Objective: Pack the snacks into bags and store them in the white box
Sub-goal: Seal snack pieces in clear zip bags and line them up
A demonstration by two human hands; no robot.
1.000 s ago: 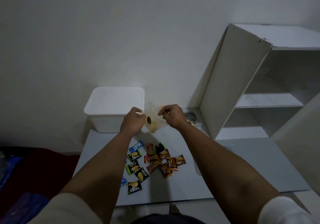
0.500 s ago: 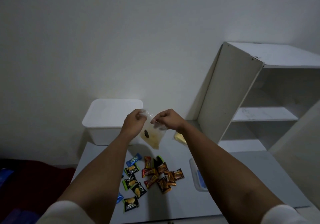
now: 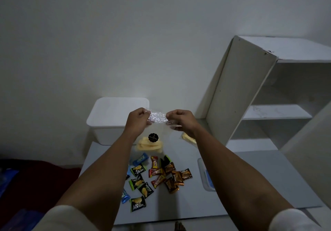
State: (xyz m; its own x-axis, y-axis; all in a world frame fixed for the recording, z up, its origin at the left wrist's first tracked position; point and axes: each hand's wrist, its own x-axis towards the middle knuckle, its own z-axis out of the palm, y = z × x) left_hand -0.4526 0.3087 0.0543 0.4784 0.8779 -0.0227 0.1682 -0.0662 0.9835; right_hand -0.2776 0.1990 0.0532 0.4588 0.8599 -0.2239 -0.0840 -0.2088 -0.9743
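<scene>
White shelf unit [image 3: 254,94] is standing at right, leaning against the wall. Grey board [image 3: 241,177] is lying flat below it. White box [image 3: 114,121] is sitting closed at the board's far left end. Clear bag [image 3: 154,136] is hanging in the air in front of the box, long axis vertical, mouth pointing up, yellow chips sagging at its bottom, black sticker facing the camera. Left hand [image 3: 138,121] and right hand [image 3: 180,121] are each pinching a top corner, stretching the mouth sideways. Wrapped candies [image 3: 155,175] are lying scattered on the board under the bag.
</scene>
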